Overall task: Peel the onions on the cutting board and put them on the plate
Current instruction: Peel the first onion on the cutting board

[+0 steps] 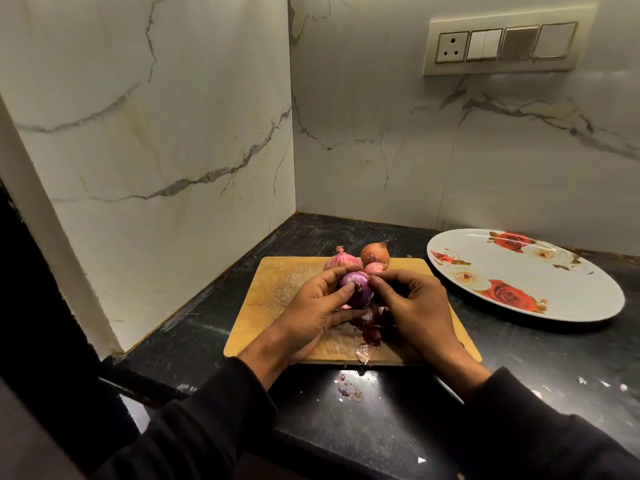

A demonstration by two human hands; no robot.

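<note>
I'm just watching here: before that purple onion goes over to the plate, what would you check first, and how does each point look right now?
1. Left hand grips the purple onion: ok.
2. Right hand pinches at the onion's skin: ok.
3. Onion fully peeled: cannot tell, its far side is hidden.
4. Plate has bare room: ok.
5. Three unpeeled onions still wait on the cutting board: not ok.
6. Peel scraps on the board, some fallen onto the counter: not ok.

Marble-veined walls (156, 133), black countertop (381, 427), wall switch panel (505, 43).
</note>
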